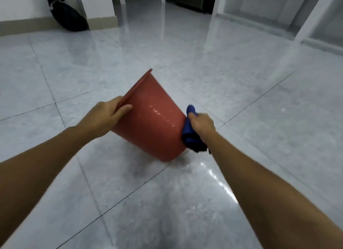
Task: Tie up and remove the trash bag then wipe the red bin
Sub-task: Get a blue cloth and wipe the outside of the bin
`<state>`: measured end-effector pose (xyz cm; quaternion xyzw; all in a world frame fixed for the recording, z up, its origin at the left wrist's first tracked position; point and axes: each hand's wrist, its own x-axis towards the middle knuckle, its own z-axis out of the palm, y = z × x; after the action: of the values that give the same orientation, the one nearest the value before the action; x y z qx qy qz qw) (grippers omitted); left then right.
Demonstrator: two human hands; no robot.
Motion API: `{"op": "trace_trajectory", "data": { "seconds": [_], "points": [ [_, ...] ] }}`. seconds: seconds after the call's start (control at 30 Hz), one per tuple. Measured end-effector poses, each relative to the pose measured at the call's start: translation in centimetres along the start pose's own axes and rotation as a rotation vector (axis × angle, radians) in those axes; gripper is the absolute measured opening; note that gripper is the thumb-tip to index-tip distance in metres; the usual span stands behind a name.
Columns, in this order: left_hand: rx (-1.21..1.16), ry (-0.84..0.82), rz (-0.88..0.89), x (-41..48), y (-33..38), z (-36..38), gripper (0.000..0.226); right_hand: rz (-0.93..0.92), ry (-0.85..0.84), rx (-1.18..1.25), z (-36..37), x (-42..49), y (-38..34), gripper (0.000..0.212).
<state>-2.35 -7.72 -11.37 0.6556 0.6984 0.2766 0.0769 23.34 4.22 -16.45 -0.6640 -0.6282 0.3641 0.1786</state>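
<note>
Red plastic bin (152, 122): tilted on its side, mouth turned up and to the left, base turned down and to the right. Held above the tiled floor (241, 92); contact between the lowest part of the base and the floor not determinable. Glossy highlights along the outer wall. No liner visible at the rim from this angle; interior hidden.

Left hand (105, 117): grip closed on the bin rim at the near left edge, thumb laid across the outer wall, fingers curled over the rim and out of view.

Right hand (201, 123): grip closed around a bunched blue cloth (191, 135), fist pressed against the base end of the bin. Cloth in contact with the lower right edge of the bin, one end protruding above the fist, darker folds hanging below the wrist.

Both forearms bare, extended forward from the lower corners of the frame.

Dark bag (68, 16): black, full, resting on the floor at top left against the white wall (22, 3) and its beige skirting; well apart from the bin. Neck gathered at the top; knot not resolvable.

Floor: pale grey polished tiles with dark grout lines, strong reflections. Doorway openings and white frames across the top of the view.
</note>
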Motion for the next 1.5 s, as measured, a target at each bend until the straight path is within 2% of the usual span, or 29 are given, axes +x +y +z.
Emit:
{"op": "trace_trajectory", "data": {
  "seconds": [0.07,0.13,0.23,0.33,0.4,0.47,0.57,0.63,0.7,0.8,0.87,0.93,1.0,1.07,1.13,1.2,1.27,1.4,1.47,1.5],
  "points": [
    [0.020,-0.003,-0.012,-0.1,-0.8,-0.2,0.060,0.012,-0.011,-0.013,0.0,-0.1,0.8,0.035],
    [0.030,0.042,0.014,1.1,0.3,0.4,0.056,-0.075,0.004,-0.030,0.0,-0.4,-1.1,0.035],
    [0.049,0.108,0.055,2.9,3.4,1.9,0.042,-0.234,0.093,0.087,0.5,-1.4,-5.6,0.033],
    [-0.018,0.169,0.088,3.0,4.9,2.6,0.046,-0.283,0.156,0.194,0.9,-1.6,-8.5,0.039],
    [-0.068,0.187,0.131,2.4,5.2,2.8,0.044,-0.234,0.171,0.253,0.6,-1.3,-7.9,0.040],
    [-0.049,0.182,0.160,1.6,4.9,2.9,0.035,-0.143,0.130,0.202,0.0,-0.5,-5.3,0.040],
    [0.025,0.193,0.088,0.1,2.9,2.5,0.030,0.058,0.040,0.096,-0.5,-0.3,0.0,0.049],
    [-0.024,0.167,0.034,-0.4,1.8,2.0,0.028,0.128,0.032,0.054,-0.2,-0.8,1.4,0.044],
    [-0.077,0.159,0.052,0.2,2.3,2.1,0.032,0.066,0.083,0.011,0.3,-1.5,0.4,0.037],
    [-0.043,0.187,0.107,1.9,4.5,3.0,0.041,-0.143,0.195,0.152,0.5,-2.7,-3.8,0.040],
    [-0.026,0.206,0.137,2.3,5.4,3.5,0.042,-0.258,0.221,0.224,0.2,-2.9,-6.3,0.041],
    [-0.058,0.198,0.145,2.1,5.3,3.6,0.042,-0.294,0.205,0.246,-0.6,-2.2,-7.6,0.037],
    [-0.074,0.167,0.180,1.5,5.0,3.4,0.041,-0.227,0.135,0.300,-1.6,-0.9,-7.4,0.035],
    [-0.066,0.109,0.211,1.2,5.2,3.3,0.040,-0.059,0.039,0.320,-2.3,0.2,-5.7,0.043],
    [-0.060,0.097,0.154,1.5,5.3,2.8,0.043,0.116,-0.018,0.267,-1.8,0.4,-3.6,0.049],
    [-0.046,0.108,0.059,2.0,5.3,2.3,0.046,0.201,-0.024,0.162,-0.7,-0.6,-2.3,0.049],
    [-0.020,0.095,0.014,2.4,5.6,2.2,0.047,0.152,0.028,0.132,0.0,-2.0,-2.9,0.052],
    [-0.027,0.106,0.046,3.4,8.5,3.4,0.041,-0.130,0.196,0.247,-0.7,-3.0,-6.2,0.049],
    [-0.207,0.018,0.151,3.3,9.3,3.9,0.032,-0.190,0.262,0.256,-1.7,-2.4,-5.7,0.042],
    [-0.287,-0.035,0.200,2.8,9.2,3.9,0.040,-0.177,0.269,0.249,-2.3,-1.9,-4.8,0.037]
  ]
}}
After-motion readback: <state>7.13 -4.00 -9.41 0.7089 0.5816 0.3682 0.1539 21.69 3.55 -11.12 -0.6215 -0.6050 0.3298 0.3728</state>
